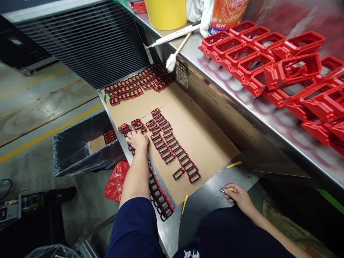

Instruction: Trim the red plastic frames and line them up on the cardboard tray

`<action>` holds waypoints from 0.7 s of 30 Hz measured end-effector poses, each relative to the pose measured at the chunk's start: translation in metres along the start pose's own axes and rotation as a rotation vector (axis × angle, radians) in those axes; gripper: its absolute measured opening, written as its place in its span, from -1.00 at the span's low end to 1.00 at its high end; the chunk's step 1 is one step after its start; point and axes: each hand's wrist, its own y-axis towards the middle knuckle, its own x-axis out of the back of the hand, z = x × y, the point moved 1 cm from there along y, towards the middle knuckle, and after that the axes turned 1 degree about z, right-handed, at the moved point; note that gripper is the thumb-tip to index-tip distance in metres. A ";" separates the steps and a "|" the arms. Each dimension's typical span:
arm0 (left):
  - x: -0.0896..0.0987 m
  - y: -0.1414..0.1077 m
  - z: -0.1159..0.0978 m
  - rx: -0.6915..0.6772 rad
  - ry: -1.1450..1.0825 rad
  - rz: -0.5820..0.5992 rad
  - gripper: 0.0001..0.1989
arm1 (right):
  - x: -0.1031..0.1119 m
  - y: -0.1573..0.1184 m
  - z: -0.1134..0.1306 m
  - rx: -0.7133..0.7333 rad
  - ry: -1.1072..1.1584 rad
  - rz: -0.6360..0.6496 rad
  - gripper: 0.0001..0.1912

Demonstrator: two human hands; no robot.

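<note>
On the cardboard sheet (pixel 204 132), my left hand (pixel 137 140) rests on a small group of red-and-black rectangular frames (pixel 138 124) near the left edge; its fingertips are bent and partly hidden, so a grip cannot be told. Close to the front edge, over the metal surface, my right hand (pixel 235 193) is closed on a small tool with a yellow handle and a metallic tip. Two long columns of frames (pixel 174 146) lie mid-sheet, with one single frame (pixel 178 174) beside them. Another row (pixel 158 193) runs along the left edge.
Rows of frames (pixel 137 83) cover the sheet's far end. Red housings (pixel 247 59) stand on the raised metal shelf (pixel 228 86) at right, with a yellow bucket (pixel 166 12) and a cotton-tipped stick (pixel 178 52). A lined bin (pixel 80 143) sits at left.
</note>
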 end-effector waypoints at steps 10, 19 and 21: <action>0.034 0.020 -0.014 -0.001 -0.076 0.010 -0.67 | -0.006 0.001 0.002 0.108 -0.023 -0.010 -0.35; 0.043 -0.175 -0.010 -0.362 -0.498 0.274 -0.81 | 0.002 -0.016 -0.011 0.333 -0.309 0.026 -0.59; 0.033 -0.232 -0.008 -0.398 -0.566 0.318 -0.81 | 0.002 -0.021 -0.008 0.399 -0.380 0.048 -0.69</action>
